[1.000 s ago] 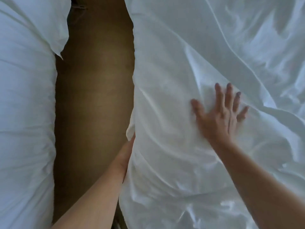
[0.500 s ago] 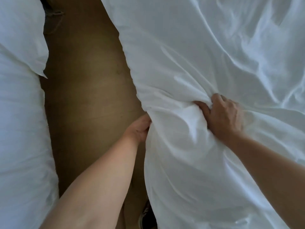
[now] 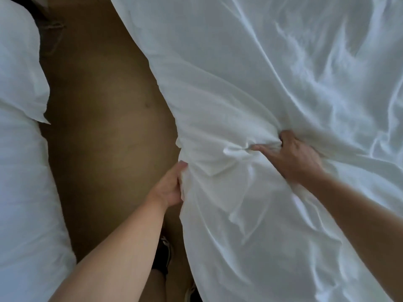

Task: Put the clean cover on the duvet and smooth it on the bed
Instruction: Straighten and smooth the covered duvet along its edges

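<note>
White crumpled fabric bunched in the curled fingers (image 3: 262, 148) of the right hand (image 3: 292, 156), left hand (image 3: 169, 188) clenched on its hanging edge, white duvet cover (image 3: 261, 94) filling the right side, brown floor (image 3: 104, 127) alongside, more white bedding (image 3: 19, 171) far left.

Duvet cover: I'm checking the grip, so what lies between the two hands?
In the head view, only bunched white duvet cover lies between the left hand and right hand.

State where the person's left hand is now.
In the head view the left hand sits just left of centre, gripping the edge of the duvet cover beside the brown floor; the right hand grips cloth to its right.
</note>
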Available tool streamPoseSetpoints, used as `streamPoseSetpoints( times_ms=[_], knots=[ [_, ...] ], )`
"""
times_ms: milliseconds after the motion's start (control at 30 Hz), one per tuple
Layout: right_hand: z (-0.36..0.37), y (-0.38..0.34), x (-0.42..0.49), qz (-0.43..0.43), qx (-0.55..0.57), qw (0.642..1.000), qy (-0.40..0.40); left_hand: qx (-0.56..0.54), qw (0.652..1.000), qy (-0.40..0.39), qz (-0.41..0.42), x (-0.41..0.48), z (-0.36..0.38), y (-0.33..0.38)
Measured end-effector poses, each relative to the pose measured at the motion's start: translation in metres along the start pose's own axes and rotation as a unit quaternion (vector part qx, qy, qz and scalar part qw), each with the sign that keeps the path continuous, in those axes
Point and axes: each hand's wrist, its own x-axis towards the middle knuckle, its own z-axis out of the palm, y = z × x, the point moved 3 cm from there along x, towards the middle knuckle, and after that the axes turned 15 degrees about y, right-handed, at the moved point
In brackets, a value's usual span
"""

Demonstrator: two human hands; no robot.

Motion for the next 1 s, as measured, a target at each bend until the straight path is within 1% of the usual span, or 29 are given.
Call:
streamPoseSetpoints(
  times_ms=[33, 67, 100, 133, 167, 233, 267, 300, 333, 400, 433, 500, 567, 600, 667, 700, 733, 800, 833, 867, 933, 967, 1000],
  knots=[
    [-0.012, 0.000, 0.012, 0.019, 0.048, 0.999, 0.009, -0.048, 0.999, -0.012, 0.010, 0.001, 0.005, 0.016],
    [-0.024, -0.003, 0.026, 0.045, 0.102, 0.992, 0.054, -0.082, 0.997, -0.003, 0.016, 0.002, 0.012, 0.033],
    [-0.031, -0.009, 0.041, 0.065, 0.131, 0.982, 0.120, -0.099, 0.995, 0.018, 0.027, 0.002, 0.021, 0.049],
    [-0.032, -0.021, 0.054, 0.067, 0.117, 0.976, 0.172, -0.105, 0.992, 0.050, 0.049, 0.004, 0.031, 0.064],
    [-0.025, -0.036, 0.063, 0.054, 0.067, 0.978, 0.189, -0.102, 0.991, 0.056, 0.067, 0.008, 0.042, 0.076],
    [0.000, -0.062, 0.073, 0.018, -0.042, 0.983, 0.178, -0.071, 0.988, 0.017, 0.135, 0.009, 0.051, 0.089],
    [0.010, -0.069, 0.075, -0.002, -0.080, 0.982, 0.172, -0.043, 0.990, -0.002, 0.135, 0.007, 0.058, 0.092],
    [0.015, -0.070, 0.079, -0.013, -0.098, 0.981, 0.167, -0.008, 0.992, -0.011, 0.124, 0.006, 0.065, 0.096],
    [0.015, -0.068, 0.084, -0.017, -0.092, 0.984, 0.154, 0.026, 0.994, -0.005, 0.103, 0.006, 0.072, 0.100],
    [0.000, -0.062, 0.097, -0.030, -0.057, 0.990, 0.123, 0.063, 0.994, 0.017, 0.087, 0.010, 0.072, 0.107],
    [-0.014, -0.061, 0.105, -0.035, -0.047, 0.991, 0.119, 0.063, 0.995, 0.008, 0.080, 0.011, 0.067, 0.111],
    [-0.053, -0.057, 0.125, -0.021, -0.042, 0.987, 0.155, 0.042, 0.997, 0.006, 0.064, 0.006, 0.057, 0.116],
    [-0.092, -0.052, 0.145, -0.006, -0.042, 0.975, 0.217, 0.032, 0.995, 0.037, 0.091, 0.008, 0.048, 0.119],
    [-0.105, -0.048, 0.153, 0.004, -0.041, 0.971, 0.235, 0.040, 0.991, 0.057, 0.112, 0.010, 0.048, 0.122],
    [-0.101, -0.042, 0.161, 0.039, -0.048, 0.970, 0.234, 0.052, 0.985, 0.097, 0.137, 0.010, 0.050, 0.129],
    [-0.085, -0.041, 0.160, 0.066, -0.049, 0.973, 0.214, 0.055, 0.983, 0.114, 0.134, 0.011, 0.048, 0.130],
    [-0.064, -0.041, 0.155, 0.098, -0.046, 0.977, 0.182, 0.051, 0.986, 0.112, 0.116, 0.011, 0.047, 0.132],
    [-0.022, -0.044, 0.140, 0.150, -0.045, 0.983, 0.101, 0.003, 0.997, 0.058, 0.047, 0.011, 0.044, 0.135],
    [-0.008, -0.044, 0.135, 0.158, -0.055, 0.982, 0.082, -0.026, 0.999, 0.039, 0.025, 0.012, 0.042, 0.141],
    [-0.001, -0.043, 0.134, 0.158, -0.065, 0.982, 0.082, -0.062, 0.998, 0.014, 0.022, 0.014, 0.042, 0.149],
    [0.003, -0.042, 0.133, 0.147, -0.084, 0.980, 0.107, -0.123, 0.991, -0.028, 0.045, 0.016, 0.048, 0.172],
    [0.004, -0.043, 0.132, 0.142, -0.090, 0.977, 0.128, -0.127, 0.990, -0.032, 0.055, 0.015, 0.055, 0.183],
    [0.006, -0.045, 0.131, 0.140, -0.091, 0.974, 0.150, -0.104, 0.992, -0.032, 0.062, 0.013, 0.063, 0.193]
  ],
)
